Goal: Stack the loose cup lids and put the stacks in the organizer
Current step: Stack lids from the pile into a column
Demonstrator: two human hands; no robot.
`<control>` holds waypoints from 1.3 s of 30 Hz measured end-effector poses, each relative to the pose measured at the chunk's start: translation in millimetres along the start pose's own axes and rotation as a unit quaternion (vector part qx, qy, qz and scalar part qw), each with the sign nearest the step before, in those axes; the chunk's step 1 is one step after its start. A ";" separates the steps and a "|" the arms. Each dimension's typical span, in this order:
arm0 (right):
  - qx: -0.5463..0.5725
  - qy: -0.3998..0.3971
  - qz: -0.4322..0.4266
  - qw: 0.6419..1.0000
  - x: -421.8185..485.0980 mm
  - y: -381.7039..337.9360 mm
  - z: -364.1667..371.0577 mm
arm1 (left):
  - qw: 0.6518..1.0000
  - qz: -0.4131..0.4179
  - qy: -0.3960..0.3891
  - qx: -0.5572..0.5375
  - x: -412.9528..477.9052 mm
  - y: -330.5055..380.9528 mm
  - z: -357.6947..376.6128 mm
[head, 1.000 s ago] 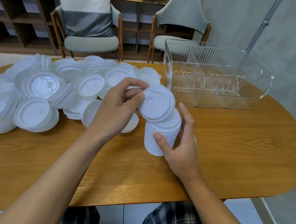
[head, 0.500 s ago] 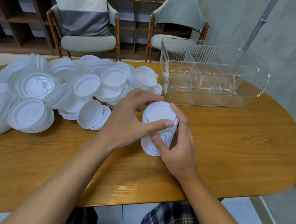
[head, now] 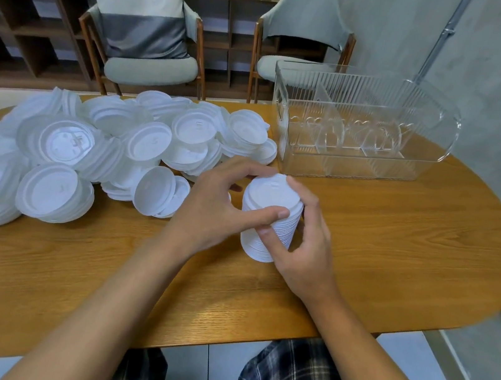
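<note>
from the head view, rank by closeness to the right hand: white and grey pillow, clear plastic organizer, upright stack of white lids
1. Upright stack of white plastic lids: gripped by the right hand itself.
2. Clear ribbed plastic organizer: beyond it, at the table's far right.
3. White and grey pillow: on the chair behind the table, left.

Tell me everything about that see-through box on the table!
The organizer is a clear, ribbed plastic box with a rounded right end. Dividers with arched cut-outs split it into compartments, all without lids. It stands upright on the far side of the table, right of the loose lids. Neither left hand nor right hand touches it.
</note>
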State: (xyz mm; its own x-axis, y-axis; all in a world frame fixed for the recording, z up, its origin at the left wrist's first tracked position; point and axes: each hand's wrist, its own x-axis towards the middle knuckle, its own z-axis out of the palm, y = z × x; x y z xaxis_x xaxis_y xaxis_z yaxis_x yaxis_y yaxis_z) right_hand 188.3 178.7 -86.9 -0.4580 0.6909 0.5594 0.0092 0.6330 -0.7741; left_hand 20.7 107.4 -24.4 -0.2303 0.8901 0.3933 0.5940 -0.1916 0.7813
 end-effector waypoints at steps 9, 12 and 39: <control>-0.012 -0.006 0.014 1.000 0.4 0.3 -1.4 | 0.994 -0.039 0.043 0.091 -32.2 -32.4 -18.4; -0.007 -0.006 0.017 1.000 0.7 0.6 -1.3 | 0.977 -0.045 0.018 0.208 -43.5 -47.7 -25.3; -0.003 -0.002 0.025 1.000 1.5 -1.2 0.1 | 0.987 -0.077 0.137 -0.042 13.3 10.4 -40.9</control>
State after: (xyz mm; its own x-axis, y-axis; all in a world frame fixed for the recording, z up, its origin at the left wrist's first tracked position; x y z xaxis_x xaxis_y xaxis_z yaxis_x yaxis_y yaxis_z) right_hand 187.6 178.9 -85.1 -0.4603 0.7205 0.5187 0.0381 0.5998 -0.7993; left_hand -7.8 100.3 8.8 -0.5190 0.7688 0.3736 0.4729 -0.1058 0.8747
